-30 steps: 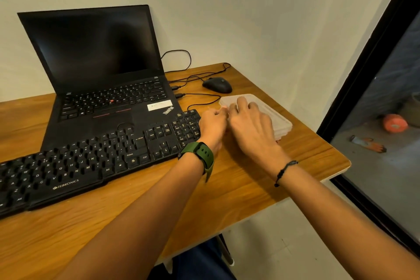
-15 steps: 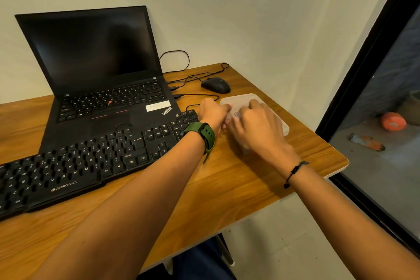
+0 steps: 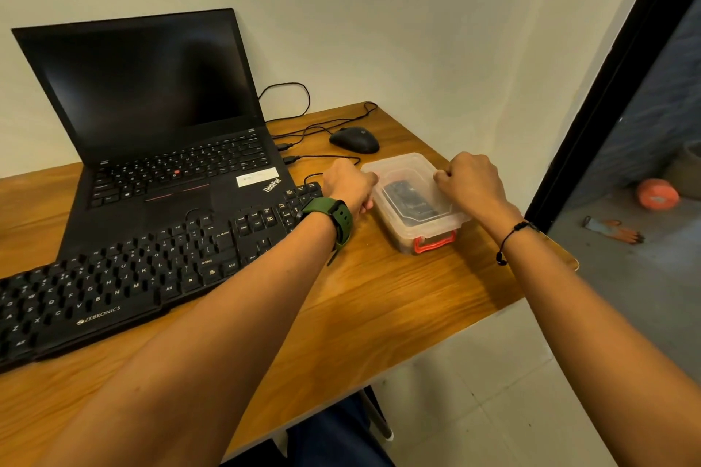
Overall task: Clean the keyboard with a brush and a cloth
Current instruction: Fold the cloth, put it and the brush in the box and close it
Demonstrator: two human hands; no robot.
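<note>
We had the left hand (image 3: pixel 351 188) and right hand (image 3: pixel 470 184) gripping opposite long sides of the lidded box (image 3: pixel 413 201) near the table's (image 3: pixel 379 296) right edge, beside the keyboard (image 3: pixel 151 269).

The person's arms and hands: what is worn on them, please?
Both forearms are bare, with no sleeves and no gloves. The left hand has a dark green watch strap with a row of holes at its wrist. The right hand has a thin black cord bracelet with small beads at its wrist.
</note>
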